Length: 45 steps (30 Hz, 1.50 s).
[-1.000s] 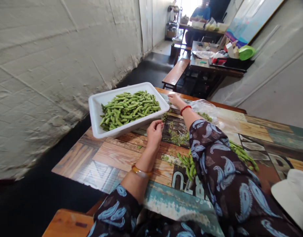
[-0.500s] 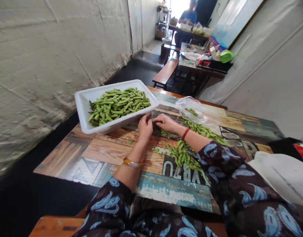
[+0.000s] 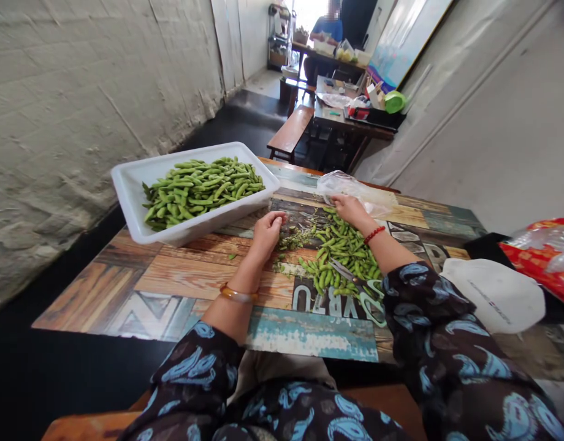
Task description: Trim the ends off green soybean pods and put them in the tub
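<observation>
Left hand [image 3: 266,234] closed, beside tub [image 3: 144,236] of pods [image 3: 206,190] at counter's [image 3: 167,269] far left corner. Right hand [image 3: 352,211] by plastic bag [image 3: 339,182], far edge, grip unclear. Scissors [image 3: 354,279] on loose pods [image 3: 338,237].

the tub [image 3: 203,224] is smooth plastic, the bag [image 3: 341,182] glossy film, the wall [image 3: 56,92] rough.

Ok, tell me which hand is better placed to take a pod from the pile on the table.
Likely the right hand: it is at the far edge of the loose pods. The left hand is nearer the white tub, with green scraps between it and them.
</observation>
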Available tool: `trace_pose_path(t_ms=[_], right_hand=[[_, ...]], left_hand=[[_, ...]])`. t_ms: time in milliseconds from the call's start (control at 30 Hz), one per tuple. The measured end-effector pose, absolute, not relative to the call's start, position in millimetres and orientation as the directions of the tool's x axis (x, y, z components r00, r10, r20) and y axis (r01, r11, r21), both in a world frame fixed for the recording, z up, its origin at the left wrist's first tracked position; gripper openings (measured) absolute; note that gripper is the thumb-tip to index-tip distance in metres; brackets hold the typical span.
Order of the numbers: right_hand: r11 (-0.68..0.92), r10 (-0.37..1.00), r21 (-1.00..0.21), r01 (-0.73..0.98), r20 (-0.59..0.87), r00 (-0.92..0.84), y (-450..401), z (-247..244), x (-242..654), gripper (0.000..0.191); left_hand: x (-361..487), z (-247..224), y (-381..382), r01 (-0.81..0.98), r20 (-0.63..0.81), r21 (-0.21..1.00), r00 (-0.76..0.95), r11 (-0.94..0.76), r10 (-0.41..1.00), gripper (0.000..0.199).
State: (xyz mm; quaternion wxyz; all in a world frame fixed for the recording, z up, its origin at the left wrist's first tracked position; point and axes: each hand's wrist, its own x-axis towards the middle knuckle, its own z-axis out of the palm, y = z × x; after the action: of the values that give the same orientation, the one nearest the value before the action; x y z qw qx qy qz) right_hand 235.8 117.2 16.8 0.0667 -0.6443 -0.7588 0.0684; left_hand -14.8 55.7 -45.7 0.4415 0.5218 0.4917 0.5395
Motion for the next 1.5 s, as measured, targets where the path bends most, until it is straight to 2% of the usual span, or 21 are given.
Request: trace_pose_path(t_ms=[167, 300, 433, 600, 633, 700, 800, 900, 1000, 1100, 1233, 1300, 1367, 1433, 1500], right_hand=[[0.301, 0.952, -0.158, 0.941, -0.014, -0.307, 132, 15, 204, 0.044], [0.32, 0.943, -0.107, 0.941, -0.058, -0.328, 141, 11, 185, 0.045], [0.358, 0.924, -0.073, 0.931, -0.114, -0.365, 113, 5, 175, 0.039], [0.498, 0.837, -0.165, 0.851, -0.164, -0.522, 72, 15, 183, 0.045], [0.5, 0.836, -0.188, 0.845, -0.148, -0.528, 70, 20, 190, 0.046], [0.465, 0.874, -0.249, 0.85, -0.025, -0.486, 70, 29, 204, 0.04], [0.461, 0.872, -0.296, 0.836, -0.021, -0.489, 66, 35, 216, 0.031], [0.576, 0.789, -0.319, 0.753, -0.026, -0.614, 55, 31, 212, 0.031], [0.596, 0.774, -0.258, 0.76, -0.068, -0.63, 45, 25, 205, 0.036], [0.556, 0.791, -0.193, 0.808, -0.174, -0.586, 42, 26, 209, 0.036], [0.591, 0.741, -0.203, 0.78, -0.244, -0.625, 40, 37, 225, 0.037], [0.587, 0.756, -0.197, 0.785, -0.213, -0.619, 38, 43, 231, 0.039], [0.579, 0.788, -0.199, 0.79, -0.112, -0.606, 32, 46, 233, 0.04], [0.611, 0.78, -0.247, 0.752, 0.025, -0.626, 23, 46, 231, 0.038], [0.686, 0.714, -0.325, 0.652, 0.125, -0.689, 10, 46, 226, 0.034]], left_hand=[[-16, -45, 56, -0.026, 0.064, 0.997, -0.103, -0.067, 0.993, 0.028], [-17, -46, 56, -0.023, 0.053, 0.998, -0.094, -0.055, 0.994, 0.026], [-16, -48, 58, -0.008, 0.032, 0.999, -0.096, -0.033, 0.995, 0.024], [-12, -48, 58, -0.002, 0.043, 0.999, -0.041, -0.043, 0.998, 0.024], [-12, -47, 58, -0.012, 0.043, 0.999, -0.042, -0.044, 0.998, 0.023], [-14, -44, 56, -0.03, 0.046, 0.998, -0.077, -0.049, 0.996, 0.024], [-21, -36, 50, -0.015, 0.036, 0.999, -0.14, -0.038, 0.99, 0.025], [-33, -30, 37, 0.083, 0.036, 0.996, -0.139, -0.025, 0.99, 0.028], [-47, -27, 19, 0.262, 0.099, 0.962, -0.089, -0.073, 0.991, 0.03], [-63, -28, 3, 0.488, 0.186, 0.859, -0.011, -0.157, 0.982, 0.028], [-86, -28, -13, 0.678, 0.227, 0.7, 0.086, -0.223, 0.97, 0.029], [-98, -25, -25, 0.715, 0.232, 0.658, 0.103, -0.235, 0.967, 0.029], [-110, -20, -44, 0.73, 0.244, 0.647, 0.078, -0.222, 0.967, 0.03], [-121, -14, -71, 0.731, 0.228, 0.654, 0.056, -0.196, 0.972, 0.032], [-130, -9, -103, 0.731, 0.201, 0.661, 0.047, -0.171, 0.979, 0.034]])
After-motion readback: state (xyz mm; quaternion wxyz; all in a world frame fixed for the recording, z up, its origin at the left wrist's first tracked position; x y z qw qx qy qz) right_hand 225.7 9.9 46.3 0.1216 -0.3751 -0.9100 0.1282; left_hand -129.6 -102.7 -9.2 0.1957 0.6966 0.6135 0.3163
